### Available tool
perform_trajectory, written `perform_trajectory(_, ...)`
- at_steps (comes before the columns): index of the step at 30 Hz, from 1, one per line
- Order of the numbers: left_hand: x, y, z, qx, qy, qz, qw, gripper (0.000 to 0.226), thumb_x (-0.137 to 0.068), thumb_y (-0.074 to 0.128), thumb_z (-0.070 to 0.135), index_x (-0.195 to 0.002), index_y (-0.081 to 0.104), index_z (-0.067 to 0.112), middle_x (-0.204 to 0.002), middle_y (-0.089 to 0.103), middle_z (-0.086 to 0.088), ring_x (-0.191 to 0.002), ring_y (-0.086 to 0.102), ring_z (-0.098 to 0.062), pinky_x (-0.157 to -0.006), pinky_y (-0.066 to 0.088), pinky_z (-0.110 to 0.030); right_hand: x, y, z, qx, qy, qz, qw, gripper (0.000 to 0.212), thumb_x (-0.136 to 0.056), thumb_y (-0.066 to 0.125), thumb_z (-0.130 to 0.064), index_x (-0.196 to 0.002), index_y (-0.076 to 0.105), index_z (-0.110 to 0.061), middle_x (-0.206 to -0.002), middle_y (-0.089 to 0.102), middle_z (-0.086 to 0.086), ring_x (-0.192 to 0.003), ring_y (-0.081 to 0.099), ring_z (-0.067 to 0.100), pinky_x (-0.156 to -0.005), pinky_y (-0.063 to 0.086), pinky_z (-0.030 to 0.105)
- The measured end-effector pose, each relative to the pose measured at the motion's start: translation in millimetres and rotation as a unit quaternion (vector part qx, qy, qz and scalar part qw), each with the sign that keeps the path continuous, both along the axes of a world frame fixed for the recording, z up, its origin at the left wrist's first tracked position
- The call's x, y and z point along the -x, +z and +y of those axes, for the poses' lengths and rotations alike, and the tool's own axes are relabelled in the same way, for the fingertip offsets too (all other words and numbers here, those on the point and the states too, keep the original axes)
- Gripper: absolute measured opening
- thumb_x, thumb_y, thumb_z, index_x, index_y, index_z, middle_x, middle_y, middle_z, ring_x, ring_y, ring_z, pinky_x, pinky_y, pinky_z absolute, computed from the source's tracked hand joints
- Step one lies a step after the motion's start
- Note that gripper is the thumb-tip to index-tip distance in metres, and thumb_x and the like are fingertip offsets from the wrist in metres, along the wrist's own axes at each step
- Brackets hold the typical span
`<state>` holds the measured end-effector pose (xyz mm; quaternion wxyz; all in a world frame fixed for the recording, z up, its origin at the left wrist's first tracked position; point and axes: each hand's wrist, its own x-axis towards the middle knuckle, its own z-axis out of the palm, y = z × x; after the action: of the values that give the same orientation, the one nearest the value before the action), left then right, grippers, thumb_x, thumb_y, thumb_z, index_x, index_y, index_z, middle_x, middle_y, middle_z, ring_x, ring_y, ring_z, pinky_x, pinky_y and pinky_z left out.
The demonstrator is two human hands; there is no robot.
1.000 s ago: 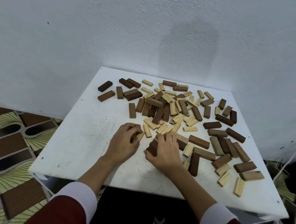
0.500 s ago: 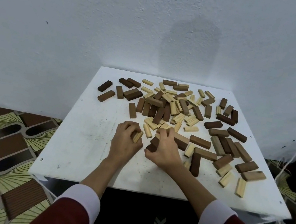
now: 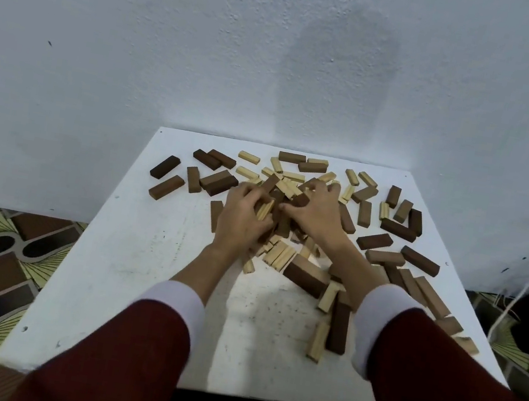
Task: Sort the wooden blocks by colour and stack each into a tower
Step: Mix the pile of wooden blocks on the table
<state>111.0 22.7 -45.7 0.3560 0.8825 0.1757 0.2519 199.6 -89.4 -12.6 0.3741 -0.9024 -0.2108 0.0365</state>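
No writing or label showed on anything; on the white table [image 3: 125, 282], the left hand [image 3: 240, 221] curled around a few pale blocks [image 3: 264, 208] at the near-left edge of the wooden blocks [image 3: 388, 242]. Just beside it, the right hand [image 3: 314, 213] reached into the heap's middle, fingers bent over dark and pale pieces, whether gripping one I could not tell

Two hands [image 3: 242, 221], one white table [image 3: 127, 268], dozens of wooden blocks [image 3: 374, 241].
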Motion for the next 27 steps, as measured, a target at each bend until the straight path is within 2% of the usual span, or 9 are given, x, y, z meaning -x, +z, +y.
perform_trajectory(4,-33.3,11.3,9.2,-0.038,-0.017,-0.030,0.999,0.030,-0.086,0.063,0.019,-0.114,0.061,0.008,-0.125,0.050,-0.010,-0.120,0.043,-0.023,-0.098,0.039,-0.030,-25.4,3.6,9.3,-0.063,0.014,0.055,0.996,0.068,-0.077,0.074,-0.039,-0.132,0.044,-0.011,-0.137,0.030,0.012,-0.120,0.045,0.023,-0.092,0.036,0.023)
perform_trajectory(8,-50.3,13.8,14.0,-0.116,-0.026,0.006,0.993,0.033,-0.092,0.056,0.028,-0.122,0.059,0.016,-0.141,0.044,-0.006,-0.134,0.034,-0.024,-0.108,0.026,-0.054,-31.9,5.4,-1.6,-0.082,0.061,0.066,0.993,0.057,-0.088,0.061,-0.041,-0.136,0.046,-0.014,-0.133,0.047,0.008,-0.118,0.047,0.018,-0.092,0.036,0.022)
perform_trajectory(10,-50.5,14.0,9.5,-0.120,-0.037,0.002,0.992,0.033,-0.092,0.055,0.025,-0.123,0.059,0.015,-0.141,0.044,-0.006,-0.134,0.034,-0.023,-0.109,0.026,-0.053,-31.5,6.1,-13.7,-0.066,0.068,0.063,0.994,0.050,-0.092,0.056,-0.037,-0.135,0.046,-0.014,-0.134,0.052,0.005,-0.122,0.048,0.018,-0.097,0.038,0.026)
perform_trajectory(12,-46.5,14.9,-1.7,-0.111,-0.051,-0.013,0.993,0.032,-0.092,0.054,0.023,-0.122,0.060,0.012,-0.138,0.047,-0.006,-0.131,0.037,-0.022,-0.112,0.024,-0.039,-29.7,7.6,-26.9,-0.060,0.074,0.051,0.994,0.042,-0.094,0.054,-0.032,-0.132,0.051,-0.014,-0.130,0.056,0.000,-0.121,0.050,0.014,-0.099,0.039,0.025)
perform_trajectory(14,-39.6,15.8,-16.7,-0.093,-0.079,-0.009,0.992,0.030,-0.092,0.054,0.018,-0.121,0.061,0.010,-0.134,0.050,-0.006,-0.128,0.039,-0.020,-0.106,0.024,-0.027,-24.2,10.9,-41.1,-0.055,0.086,0.037,0.994,0.034,-0.095,0.054,-0.025,-0.127,0.056,-0.013,-0.121,0.059,-0.004,-0.114,0.053,0.009,-0.092,0.039,0.019)
perform_trajectory(18,-21.1,9.1,-45.9,-0.068,-0.158,0.014,0.985,0.028,-0.093,0.051,0.012,-0.118,0.060,0.007,-0.125,0.053,-0.007,-0.118,0.046,-0.019,-0.098,0.036,-0.029,-10.1,13.2,-70.4,-0.012,0.109,0.016,0.994,0.021,-0.093,0.056,-0.014,-0.110,0.067,-0.009,-0.105,0.065,0.001,-0.103,0.059,0.018,-0.087,0.043,0.023)
perform_trajectory(22,6.5,-5.8,-71.2,-0.031,-0.210,0.061,0.975,0.030,-0.092,0.048,0.010,-0.120,0.058,0.010,-0.121,0.056,-0.005,-0.115,0.050,-0.019,-0.092,0.039,-0.025,10.9,2.4,-107.7,0.064,0.099,-0.010,0.993,0.022,-0.092,0.056,-0.008,-0.111,0.066,-0.007,-0.111,0.065,0.004,-0.098,0.055,0.013,-0.067,0.033,0.006)
perform_trajectory(24,19.1,-12.0,-81.0,-0.049,-0.237,0.086,0.966,0.037,-0.089,0.051,0.010,-0.126,0.054,0.010,-0.128,0.054,-0.005,-0.119,0.047,-0.018,-0.095,0.034,-0.021,23.7,-2.8,-124.1,0.115,0.111,0.007,0.987,0.029,-0.089,0.060,-0.011,-0.118,0.062,-0.010,-0.115,0.060,0.000,-0.105,0.051,0.011,-0.073,0.031,0.003)
perform_trajectory(27,33.1,-18.7,-90.3,-0.120,-0.258,0.109,0.952,0.042,-0.086,0.054,0.012,-0.127,0.052,0.009,-0.129,0.053,-0.007,-0.119,0.045,-0.020,-0.103,0.035,-0.031,39.2,-12.3,-140.4,0.183,0.160,0.013,0.970,0.044,-0.082,0.069,-0.013,-0.124,0.057,-0.008,-0.123,0.058,0.006,-0.117,0.051,0.022,-0.095,0.037,0.023)
